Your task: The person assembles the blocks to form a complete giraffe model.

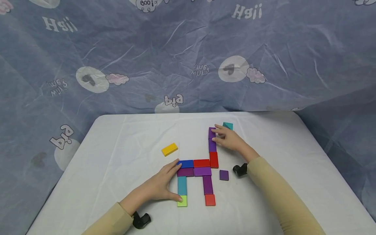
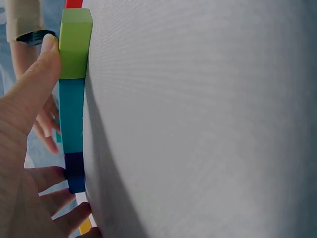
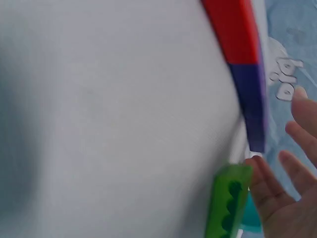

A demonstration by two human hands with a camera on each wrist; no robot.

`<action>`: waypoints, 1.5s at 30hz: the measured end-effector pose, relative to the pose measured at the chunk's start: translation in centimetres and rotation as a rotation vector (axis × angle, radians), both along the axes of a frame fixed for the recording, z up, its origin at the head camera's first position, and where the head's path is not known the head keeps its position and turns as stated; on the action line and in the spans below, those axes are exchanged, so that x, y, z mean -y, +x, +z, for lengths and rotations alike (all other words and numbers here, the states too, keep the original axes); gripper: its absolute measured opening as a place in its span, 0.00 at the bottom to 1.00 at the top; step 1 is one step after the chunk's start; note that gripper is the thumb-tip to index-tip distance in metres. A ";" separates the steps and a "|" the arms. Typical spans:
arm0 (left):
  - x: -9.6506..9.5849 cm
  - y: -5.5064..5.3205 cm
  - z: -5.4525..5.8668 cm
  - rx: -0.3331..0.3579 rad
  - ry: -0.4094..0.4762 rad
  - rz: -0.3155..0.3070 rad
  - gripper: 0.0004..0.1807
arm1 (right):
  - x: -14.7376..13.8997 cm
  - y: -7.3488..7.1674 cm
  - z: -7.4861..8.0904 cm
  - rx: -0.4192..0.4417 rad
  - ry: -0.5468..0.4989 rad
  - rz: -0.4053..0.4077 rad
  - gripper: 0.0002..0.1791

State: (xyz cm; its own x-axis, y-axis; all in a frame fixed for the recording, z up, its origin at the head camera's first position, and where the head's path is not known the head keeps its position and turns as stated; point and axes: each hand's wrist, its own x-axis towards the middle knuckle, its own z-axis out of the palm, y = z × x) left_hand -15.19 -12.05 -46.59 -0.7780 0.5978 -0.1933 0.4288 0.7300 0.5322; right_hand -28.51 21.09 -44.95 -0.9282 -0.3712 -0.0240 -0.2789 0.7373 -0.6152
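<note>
Flat coloured blocks lie joined in a figure on the white table. My left hand (image 1: 158,184) spreads along its left side: the thumb touches the lime green block (image 1: 182,201), and the fingertips reach the blue block (image 1: 186,164) and the plum block (image 1: 185,172). Between these sits a teal block (image 2: 72,116). My right hand (image 1: 230,138) hovers by the upright column, its loosely bent fingertips right at the two purple blocks (image 1: 212,145) above a red block (image 1: 213,160). In the right wrist view, its fingers (image 3: 272,193) spread beside a green block (image 3: 229,201) with dark round marks.
A yellow block (image 1: 169,149) lies apart at the left and a small purple square (image 1: 224,175) to the right of the figure. Behind the right hand stands a teal block (image 1: 228,125). A patterned blue-grey cloth (image 1: 188,58) hangs along the table's back edge.
</note>
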 end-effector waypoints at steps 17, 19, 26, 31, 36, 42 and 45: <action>0.1 -0.2 0.1 0.000 -0.004 0.004 0.65 | -3.7 1.9 1.8 -0.025 -0.021 -0.233 0.25; 0.1 -0.2 0.0 0.000 -0.003 0.003 0.65 | -3.8 2.5 1.3 -0.024 0.060 -0.251 0.29; 0.1 -0.1 0.1 0.002 0.000 0.001 0.65 | -3.1 4.0 -0.3 -0.011 0.194 -0.310 0.41; 0.1 0.0 0.1 0.009 0.007 -0.001 0.65 | -2.6 4.1 -0.6 -0.034 0.215 -0.324 0.39; 0.1 0.0 -0.1 0.012 0.003 0.002 0.65 | -1.9 3.6 -0.4 -0.033 0.217 -0.298 0.35; 0.1 0.1 0.0 -0.004 0.008 -0.002 0.65 | -0.8 2.8 0.5 -0.019 0.102 -0.278 0.33; 0.1 0.1 0.1 -0.011 0.013 -0.006 0.65 | -0.1 1.9 1.1 -0.002 0.018 -0.296 0.33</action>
